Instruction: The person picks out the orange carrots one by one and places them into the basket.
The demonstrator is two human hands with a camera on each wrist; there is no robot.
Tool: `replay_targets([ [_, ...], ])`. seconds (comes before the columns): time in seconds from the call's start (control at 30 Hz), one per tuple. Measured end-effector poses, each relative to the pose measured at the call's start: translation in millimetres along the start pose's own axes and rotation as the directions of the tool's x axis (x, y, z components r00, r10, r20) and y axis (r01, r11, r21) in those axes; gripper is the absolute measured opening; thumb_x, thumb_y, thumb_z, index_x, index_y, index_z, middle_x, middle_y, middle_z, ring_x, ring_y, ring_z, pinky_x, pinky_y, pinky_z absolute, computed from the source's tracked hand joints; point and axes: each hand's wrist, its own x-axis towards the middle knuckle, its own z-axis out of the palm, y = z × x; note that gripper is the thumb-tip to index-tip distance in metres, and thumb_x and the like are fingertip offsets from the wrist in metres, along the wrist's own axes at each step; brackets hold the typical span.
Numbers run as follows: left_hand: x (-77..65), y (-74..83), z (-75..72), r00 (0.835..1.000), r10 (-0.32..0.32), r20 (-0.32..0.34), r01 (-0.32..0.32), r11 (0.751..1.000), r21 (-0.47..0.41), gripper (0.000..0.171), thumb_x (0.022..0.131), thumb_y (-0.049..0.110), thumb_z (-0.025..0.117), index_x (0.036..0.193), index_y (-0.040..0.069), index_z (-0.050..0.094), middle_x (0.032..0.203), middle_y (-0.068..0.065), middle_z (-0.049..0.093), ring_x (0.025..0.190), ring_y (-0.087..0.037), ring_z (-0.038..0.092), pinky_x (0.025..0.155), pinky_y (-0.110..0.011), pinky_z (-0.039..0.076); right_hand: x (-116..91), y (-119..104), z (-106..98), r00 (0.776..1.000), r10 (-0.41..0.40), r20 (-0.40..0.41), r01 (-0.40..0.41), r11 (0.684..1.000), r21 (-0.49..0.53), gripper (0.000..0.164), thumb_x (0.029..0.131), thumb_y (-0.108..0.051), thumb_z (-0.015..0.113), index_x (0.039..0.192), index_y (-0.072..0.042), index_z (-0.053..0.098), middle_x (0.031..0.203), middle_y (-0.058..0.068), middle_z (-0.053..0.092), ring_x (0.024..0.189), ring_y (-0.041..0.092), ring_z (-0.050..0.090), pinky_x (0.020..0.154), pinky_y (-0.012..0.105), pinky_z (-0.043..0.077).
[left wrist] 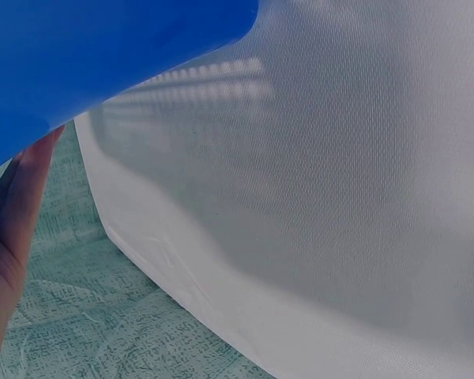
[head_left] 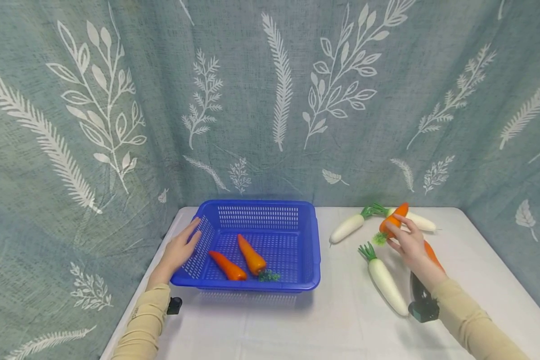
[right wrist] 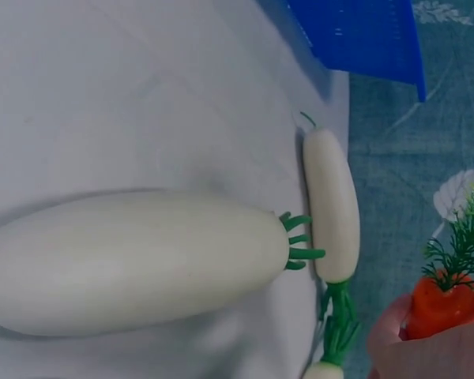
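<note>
Right hand grips carrot over radishes, left hand at basket

Right hand [head_left: 409, 242] clamped on an orange carrot [head_left: 393, 220], thumb on one side, fingers on the other. Carrot is up off the desk [head_left: 333, 320], at the back right; leafy end points down toward the person in the head view. Left hand [head_left: 180, 252] at the left side of the blue basket [head_left: 261, 286], touching it, fingers fairly straight, thumb spread from them. Hands well apart, basket between.

In the basket: two carrots, one with a green top [head_left: 252, 256], the other a slimmer carrot [head_left: 227, 266] just left of it. Both lie on the bottom, toward the near side.

On the desk, right of the basket: three white radishes. Back left radish [head_left: 347, 228] and back right radish [head_left: 420, 221] lie with green tops meeting; front radish [head_left: 388, 287] lies nearer the person, top toward the back. One more carrot [head_left: 432, 255], partly hidden by the right forearm. Leaf-print curtain [head_left: 252, 100] behind.
</note>
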Motion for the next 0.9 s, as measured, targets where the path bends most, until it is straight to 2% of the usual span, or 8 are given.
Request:
replay_targets([
  [0.13,-0.2,0.8,0.8,1.0,-0.004,0.003,0.004,1.0,0.005,0.052,0.103,0.028,0.037,0.148,0.004,0.029,0.154,-0.019,0.027,0.138,-0.043,0.03,0.113,-0.059,0.023,-3.1,2.1,2.1,0.999,-0.009,0.033,0.009,1.0,-0.003,0.042,0.094,-0.022,0.057,0.133,-0.028,0.042,0.109,-0.009,0.043,0.083,-0.007,0.053,0.078,0.012,0.051],
  [0.37,0.4,-2.0,1.7,1.0,0.01,-0.013,-0.01,1.0,0.023,0.051,0.103,0.029,0.035,0.148,0.004,0.029,0.154,-0.019,0.028,0.138,-0.043,0.031,0.113,-0.058,0.024,-8.8,5.6,4.9,0.996,-0.034,0.081,0.037,0.999,-0.033,0.043,0.093,-0.023,0.06,0.133,-0.028,0.045,0.091,-0.015,0.053,0.083,-0.006,0.055,0.077,0.011,0.051],
  [0.67,0.0,-1.3,1.6,1.0,-0.001,-0.004,0.001,1.0,0.022,0.052,0.103,0.029,0.035,0.149,0.004,0.028,0.154,-0.019,0.027,0.138,-0.044,0.03,0.113,-0.058,0.023,-11.2,9.8,9.2,0.986,-0.044,0.164,0.052,0.998,-0.046,0.042,0.094,-0.024,0.059,0.133,-0.027,0.043,0.093,-0.015,0.053,0.085,-0.005,0.056,0.078,0.012,0.051],
  [0.9,1.2,-1.3,2.0,1.0,0.0,-0.003,0.0,1.0,0.024,0.052,0.104,0.029,0.034,0.149,0.004,0.028,0.154,-0.019,0.026,0.139,-0.043,0.029,0.113,-0.058,0.023,-12.0,12.1,13.4,0.979,-0.073,0.188,0.088,0.994,-0.072,0.04,0.095,-0.025,0.058,0.132,-0.025,0.044,0.098,-0.012,0.052,0.087,-0.005,0.056,0.08,0.014,0.051],
])
